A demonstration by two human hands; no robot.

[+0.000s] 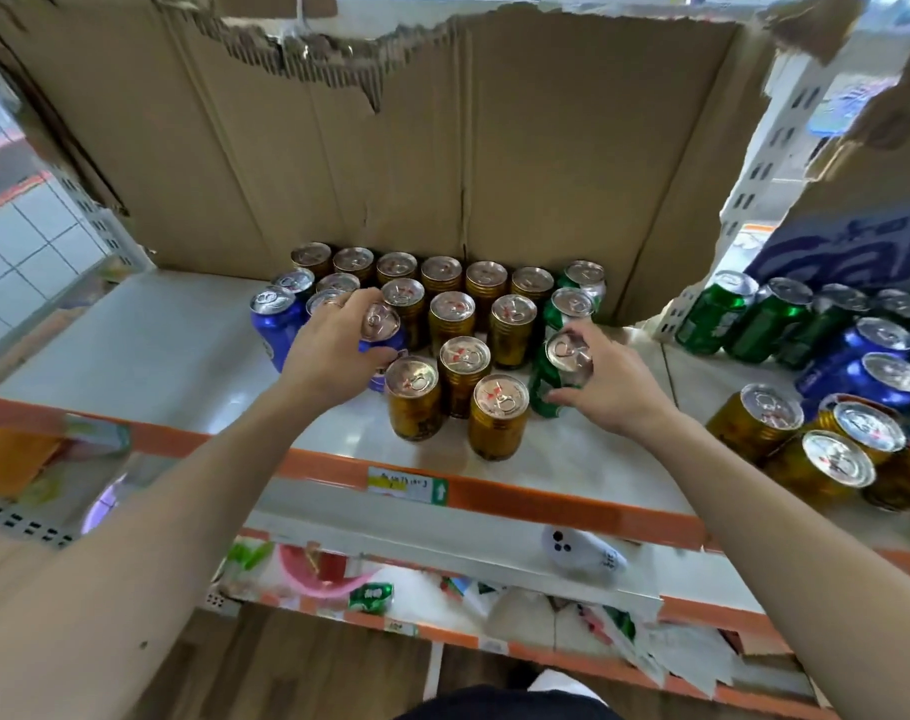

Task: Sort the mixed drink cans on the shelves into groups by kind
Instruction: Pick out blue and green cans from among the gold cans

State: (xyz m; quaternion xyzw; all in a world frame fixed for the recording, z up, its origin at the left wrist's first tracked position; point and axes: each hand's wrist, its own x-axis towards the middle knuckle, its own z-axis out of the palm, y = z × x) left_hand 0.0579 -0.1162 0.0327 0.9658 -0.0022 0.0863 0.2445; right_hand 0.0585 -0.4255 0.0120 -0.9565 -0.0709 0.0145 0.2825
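1. The left grip (333, 345) is closed round a blue can (381, 320); the fingers curl over the lid rim from the left and the thumb lies across the blue side; the can sits at the right edge of the palm, and whether its base touches the shelf cannot be told.
2. The right grip (614, 387) is closed round a green can (568, 351); the fingers wrap the far side near the lid and the thumb presses the lower body; the can lies just left of the palm and leans slightly.
3. Between the two grips stand the gold cans (458, 314), upright in rows; the two nearest ones stand at the front, one just beside the blue can and one just beside the green can.
4. Behind and left of the left grip stand more blue cans (275, 317), touching one another at the left end of the group.
5. Behind the held green can stand two more green cans (572, 304), the farther one against the cardboard (442, 148).
6. All of these rest on a white shelf (130, 345) with an orange front edge (546, 498) bearing a small label (406, 485); the cardboard stands upright at the back, its top edge torn.
7. In the bay to the right, well apart from both grips, lie other cans (879, 376): green at the back, blue in the middle, gold nearest.
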